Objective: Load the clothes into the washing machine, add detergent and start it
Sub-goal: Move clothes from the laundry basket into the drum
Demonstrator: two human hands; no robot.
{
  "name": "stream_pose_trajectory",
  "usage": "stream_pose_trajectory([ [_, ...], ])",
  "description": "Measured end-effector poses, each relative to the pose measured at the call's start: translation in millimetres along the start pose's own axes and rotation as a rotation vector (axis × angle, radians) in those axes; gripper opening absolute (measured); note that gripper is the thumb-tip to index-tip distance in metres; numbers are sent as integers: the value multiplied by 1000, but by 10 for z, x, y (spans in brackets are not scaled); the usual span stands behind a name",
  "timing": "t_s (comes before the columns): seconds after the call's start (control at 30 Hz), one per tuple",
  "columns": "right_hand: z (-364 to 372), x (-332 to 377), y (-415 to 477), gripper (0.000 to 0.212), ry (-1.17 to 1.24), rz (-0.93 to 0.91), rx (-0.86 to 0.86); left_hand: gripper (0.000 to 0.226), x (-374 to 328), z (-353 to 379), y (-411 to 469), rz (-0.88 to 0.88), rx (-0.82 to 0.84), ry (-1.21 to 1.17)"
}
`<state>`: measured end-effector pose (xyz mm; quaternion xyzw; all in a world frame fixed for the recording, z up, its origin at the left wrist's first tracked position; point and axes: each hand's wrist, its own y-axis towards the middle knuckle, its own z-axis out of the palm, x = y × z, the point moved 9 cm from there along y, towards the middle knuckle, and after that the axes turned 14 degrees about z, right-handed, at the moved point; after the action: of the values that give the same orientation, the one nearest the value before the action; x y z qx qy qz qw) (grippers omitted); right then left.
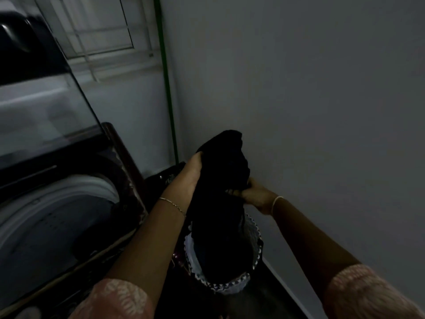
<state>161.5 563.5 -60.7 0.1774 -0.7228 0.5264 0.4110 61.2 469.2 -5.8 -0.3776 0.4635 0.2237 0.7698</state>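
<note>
Garment [226, 162], black, lifted in both our hands, lower end trailing into laundry basket [230, 284] on floor beside wall. Our left hand [190, 174]: fingers curled round upper fold of cloth. Our right hand [255, 194]: fingers pinching cloth at its side edge. Washing machine [57, 215] just left of basket, lid [41, 107] raised, drum open, inside too dim to read. Thin bracelet on each wrist. Green pole [167, 88] upright in corner behind.

The black garment [225, 162] was soft matt cloth. The washer lid [46, 107] looked glossy, glass-like, reflective. The tub rim [76, 192] was smooth pale plastic. The wall [299, 88] was matt paint. The sleeve [124, 298] was printed cloth; the bracelet [172, 204] was thin shiny metal.
</note>
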Motion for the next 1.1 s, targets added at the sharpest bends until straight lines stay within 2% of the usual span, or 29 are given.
stream_pose_trajectory([
  [0.17,-136,451,2,39,-54,-45,-105,43,-259,-253,54,18,-21,29],
  [0.27,-232,750,-66,18,-97,-79,-160,32,-229,-419,47,-5,-13,64],
  [0.43,-399,1204,-189,19,-127,-165,-279,28,-403,-662,132,175,-124,76],
  [0.47,-428,1272,-201,21,-127,-177,-306,36,-447,-665,179,219,-106,72],
  [0.5,-448,1338,-208,22,-126,-188,-328,55,-495,-627,185,258,-57,92],
  [0.57,-456,1442,-207,20,-112,-197,-349,112,-516,-504,195,309,76,204],
  [0.6,-431,1497,-219,18,-113,-208,-351,130,-488,-421,208,331,145,294],
  [0.63,-393,1558,-232,15,-122,-228,-354,136,-465,-304,190,361,233,378],
  [0.73,-283,1733,-297,17,-140,-279,-390,136,-365,7,183,411,430,614],
  [0.87,-290,1933,-405,32,-102,-312,-486,141,-269,125,232,373,466,817],
  [0.9,-327,1963,-433,34,-79,-316,-512,132,-309,134,201,390,454,794],
  [0.97,-397,2015,-521,38,-39,-312,-546,102,-477,112,169,421,381,568],
  [1.03,-423,2075,-611,45,-32,-302,-525,97,-626,29,183,425,268,299],
  [1.1,-420,2114,-632,55,-3,-272,-435,89,-747,-64,233,483,153,199],
])
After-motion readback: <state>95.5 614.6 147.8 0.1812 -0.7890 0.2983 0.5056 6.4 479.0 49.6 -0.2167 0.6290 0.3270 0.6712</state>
